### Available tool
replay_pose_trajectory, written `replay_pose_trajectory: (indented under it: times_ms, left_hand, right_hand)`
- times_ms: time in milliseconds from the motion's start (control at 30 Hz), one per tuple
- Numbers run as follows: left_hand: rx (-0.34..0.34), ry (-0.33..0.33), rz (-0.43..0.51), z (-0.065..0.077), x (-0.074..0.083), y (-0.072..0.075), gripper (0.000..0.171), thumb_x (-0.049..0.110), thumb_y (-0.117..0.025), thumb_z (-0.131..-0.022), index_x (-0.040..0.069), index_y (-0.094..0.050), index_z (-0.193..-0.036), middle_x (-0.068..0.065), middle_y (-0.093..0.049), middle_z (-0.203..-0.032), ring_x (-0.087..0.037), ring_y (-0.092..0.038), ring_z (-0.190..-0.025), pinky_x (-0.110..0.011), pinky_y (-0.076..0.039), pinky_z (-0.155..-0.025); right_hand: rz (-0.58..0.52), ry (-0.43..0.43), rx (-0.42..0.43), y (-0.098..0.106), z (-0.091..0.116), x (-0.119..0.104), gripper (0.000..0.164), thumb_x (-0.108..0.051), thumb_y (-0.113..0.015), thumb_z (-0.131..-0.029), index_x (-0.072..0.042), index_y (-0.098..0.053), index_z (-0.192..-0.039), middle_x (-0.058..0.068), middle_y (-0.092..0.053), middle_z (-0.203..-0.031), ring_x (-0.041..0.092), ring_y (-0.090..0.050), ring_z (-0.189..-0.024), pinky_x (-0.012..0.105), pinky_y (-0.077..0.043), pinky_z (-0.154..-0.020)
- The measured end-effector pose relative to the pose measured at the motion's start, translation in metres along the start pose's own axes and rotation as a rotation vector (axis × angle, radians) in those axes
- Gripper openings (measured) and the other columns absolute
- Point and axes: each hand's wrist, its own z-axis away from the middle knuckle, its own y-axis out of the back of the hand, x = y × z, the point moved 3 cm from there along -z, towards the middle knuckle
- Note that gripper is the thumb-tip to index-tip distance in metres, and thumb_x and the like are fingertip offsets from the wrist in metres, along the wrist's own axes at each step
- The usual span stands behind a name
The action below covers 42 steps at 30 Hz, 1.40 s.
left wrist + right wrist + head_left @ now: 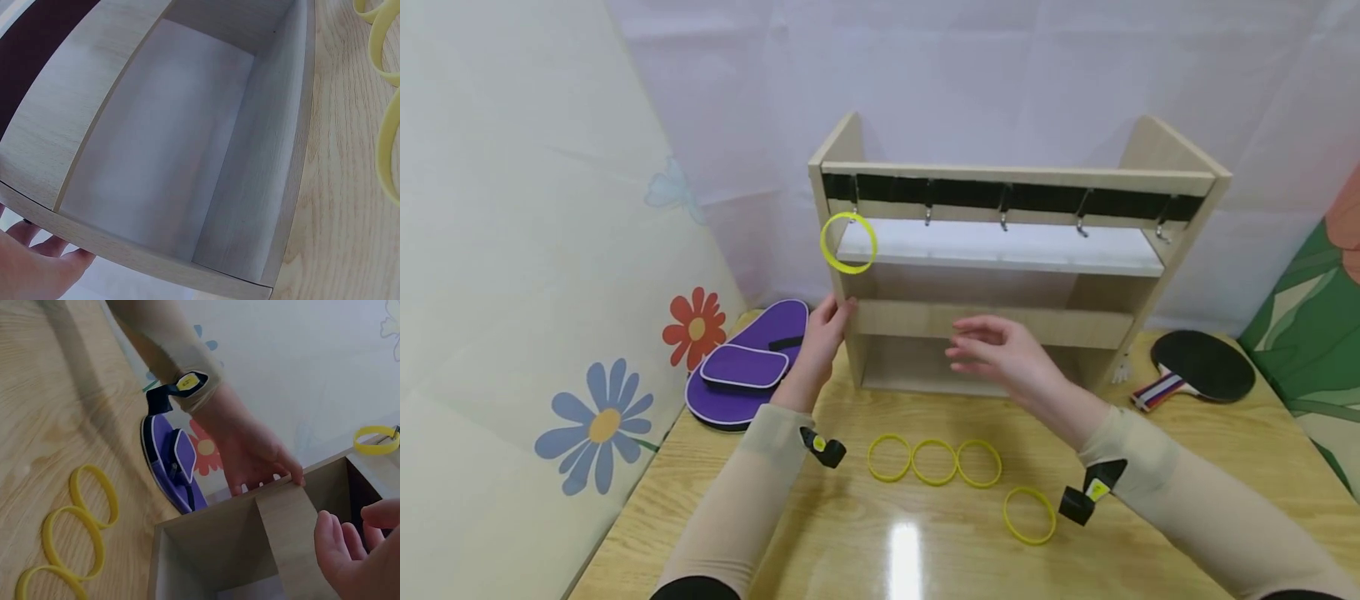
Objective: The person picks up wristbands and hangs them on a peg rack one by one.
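Observation:
A small wooden shelf rack [992, 325] stands on the table, with a row of metal hooks [1004, 218] along its black upper strip. On the leftmost hook hangs a yellow ring [825, 248]. My left hand [822, 346] grips the rack's left side panel, its thumb at the front edge and its fingers along the outer face, as the right wrist view shows. Before the middle of the rack my right hand [1000, 354] hovers with loosely bent fingers and nothing in it. Several more yellow rings lie on the tabletop, among them a separate ring [1030, 542] at the right.
A purple paddle case [745, 367] lies left of the rack, beside my left forearm. On the right a black table tennis paddle [1206, 364] rests on the wooden table [1120, 533]. A pale cloth [970, 75] hangs behind the rack.

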Motion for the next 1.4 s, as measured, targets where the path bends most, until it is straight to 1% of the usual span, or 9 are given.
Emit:
replay_pose_trajectory:
  times_ms: [233,367,533,633,800,967,1133,1233,1400]
  left_hand:
    - [0.016,-0.001,0.006,0.000,0.002,-0.001,0.046,0.023,-0.047,-0.102,0.009,-0.046,-0.146,-0.019,-0.055,-0.135,-0.017,-0.055,-0.108,-0.040,-0.043,-0.102]
    - [0.019,0.010,0.006,0.000,0.001,0.000,0.047,0.024,-0.047,-0.102,0.010,-0.047,-0.146,-0.018,-0.054,-0.138,-0.019,-0.054,-0.112,-0.041,-0.042,-0.105]
    - [0.020,0.006,-0.015,0.002,0.000,0.003,0.047,0.026,-0.048,-0.102,0.013,-0.047,-0.147,-0.017,-0.053,-0.141,-0.025,-0.050,-0.121,-0.047,-0.038,-0.110]
    - [0.029,0.000,-0.015,0.002,0.001,0.003,0.047,0.025,-0.048,-0.101,0.014,-0.047,-0.147,-0.018,-0.054,-0.139,-0.024,-0.051,-0.119,-0.046,-0.039,-0.109]
    - [0.030,-0.003,-0.001,0.002,0.001,0.001,0.046,0.024,-0.048,-0.101,0.012,-0.048,-0.146,-0.020,-0.055,-0.137,-0.025,-0.052,-0.116,-0.045,-0.040,-0.108]
    - [0.014,0.006,-0.006,0.001,0.000,0.000,0.047,0.025,-0.047,-0.102,0.014,-0.045,-0.148,-0.020,-0.051,-0.143,-0.026,-0.050,-0.122,-0.047,-0.037,-0.111]
    - [0.023,0.007,-0.003,0.002,0.001,-0.001,0.047,0.024,-0.047,-0.102,0.012,-0.046,-0.148,-0.020,-0.054,-0.139,-0.026,-0.052,-0.119,-0.045,-0.040,-0.108]
    - [0.023,0.008,0.000,0.001,0.001,-0.001,0.048,0.024,-0.047,-0.102,0.011,-0.046,-0.147,-0.020,-0.055,-0.138,-0.025,-0.052,-0.118,-0.045,-0.040,-0.108]
    - [0.017,0.011,-0.001,0.000,0.001,0.000,0.047,0.024,-0.048,-0.101,0.012,-0.047,-0.147,-0.018,-0.054,-0.139,-0.024,-0.050,-0.119,-0.045,-0.039,-0.108]
  right_hand:
    - [0.063,-0.014,0.025,0.026,0.013,0.019,0.042,-0.007,-0.058,-0.099,0.007,-0.047,-0.137,0.006,-0.066,-0.112,0.017,-0.068,-0.098,0.033,-0.057,-0.089]
    - [0.109,-0.016,0.033,0.045,0.023,0.035,0.041,-0.008,-0.057,-0.099,0.008,-0.048,-0.136,-0.001,-0.068,-0.104,0.013,-0.068,-0.094,0.032,-0.057,-0.087]
    - [0.138,-0.038,0.018,0.064,0.034,0.057,0.043,-0.005,-0.056,-0.099,0.012,-0.045,-0.137,-0.003,-0.066,-0.100,0.011,-0.068,-0.091,0.033,-0.058,-0.085]
    - [0.149,-0.053,0.008,0.071,0.039,0.067,0.046,-0.005,-0.057,-0.098,0.014,-0.042,-0.137,-0.003,-0.066,-0.099,0.011,-0.068,-0.091,0.033,-0.058,-0.084]
    - [0.219,-0.057,0.000,0.081,0.047,0.082,0.049,-0.008,-0.060,-0.097,0.017,-0.042,-0.136,-0.002,-0.066,-0.099,0.012,-0.068,-0.091,0.036,-0.058,-0.083]
    - [0.285,-0.062,-0.011,0.088,0.055,0.098,0.050,-0.006,-0.062,-0.095,0.020,-0.042,-0.134,0.010,-0.066,-0.104,0.014,-0.068,-0.091,0.039,-0.058,-0.082]
    - [0.351,-0.047,-0.041,0.093,0.062,0.110,0.048,-0.002,-0.063,-0.091,0.019,-0.046,-0.131,0.025,-0.064,-0.110,0.013,-0.067,-0.089,0.036,-0.059,-0.077]
    - [0.399,-0.037,-0.059,0.094,0.065,0.117,0.046,-0.002,-0.064,-0.091,0.018,-0.049,-0.129,0.029,-0.064,-0.110,0.013,-0.067,-0.086,0.035,-0.059,-0.072]
    - [0.463,-0.019,-0.077,0.095,0.069,0.126,0.042,0.000,-0.066,-0.089,0.018,-0.052,-0.125,0.032,-0.064,-0.106,0.016,-0.067,-0.081,0.034,-0.058,-0.065]
